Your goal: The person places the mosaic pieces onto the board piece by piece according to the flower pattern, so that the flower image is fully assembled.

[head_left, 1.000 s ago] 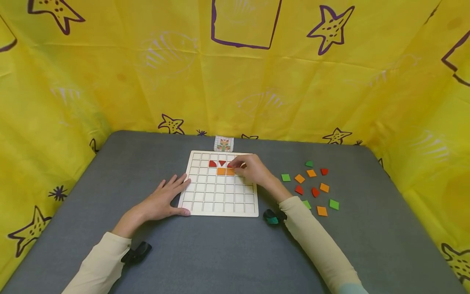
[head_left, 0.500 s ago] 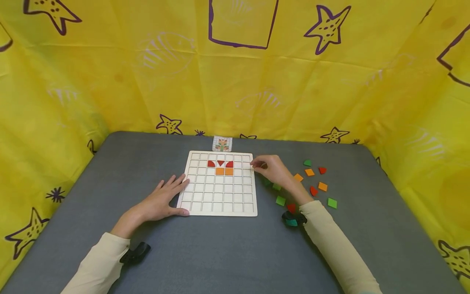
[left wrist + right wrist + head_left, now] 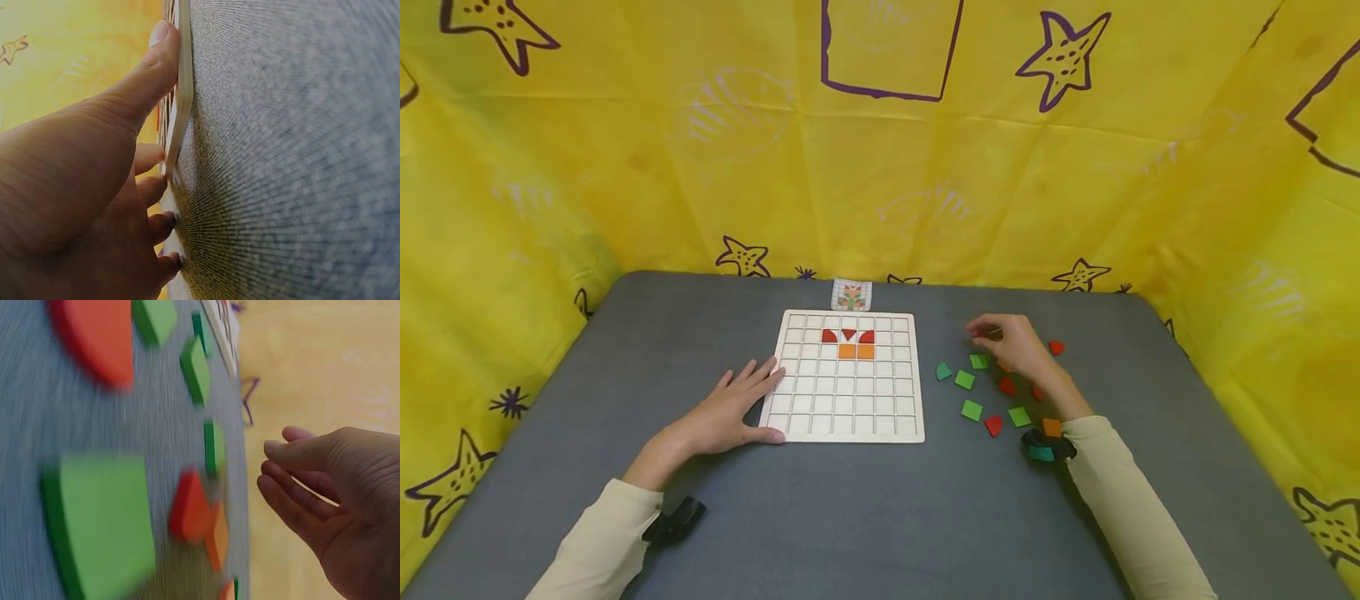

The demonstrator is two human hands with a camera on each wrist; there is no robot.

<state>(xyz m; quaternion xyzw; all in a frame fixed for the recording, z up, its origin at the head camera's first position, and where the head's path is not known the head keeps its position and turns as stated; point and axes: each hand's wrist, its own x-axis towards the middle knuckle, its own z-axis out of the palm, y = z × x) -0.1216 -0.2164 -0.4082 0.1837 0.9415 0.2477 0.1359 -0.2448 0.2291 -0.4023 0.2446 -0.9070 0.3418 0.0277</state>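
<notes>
A pale gridded board (image 3: 842,404) lies on the table in the head view. Two red quarter-round tiles (image 3: 867,337), a red triangle tile (image 3: 847,334) and two orange square tiles (image 3: 856,352) sit in its upper cells. Fingers spread, my left hand (image 3: 722,417) rests along the board's left side, with the thumb on its near left corner in the left wrist view. My right hand (image 3: 1015,346) hovers over the loose tiles to the right, fingers loosely bent. In the right wrist view nothing shows between its fingertips. Some tiles are hidden beneath this hand.
Several loose tiles lie right of the board, among them a green square tile (image 3: 972,410), a red tile (image 3: 993,426) and a dark green tile (image 3: 943,371). A small pattern card (image 3: 852,295) lies behind the board. Yellow cloth (image 3: 880,167) encloses the grey table (image 3: 850,517).
My right hand has let go of the red quarter-round tile at the board and moved right, over the loose tiles. The left hand stays at the board's edge.
</notes>
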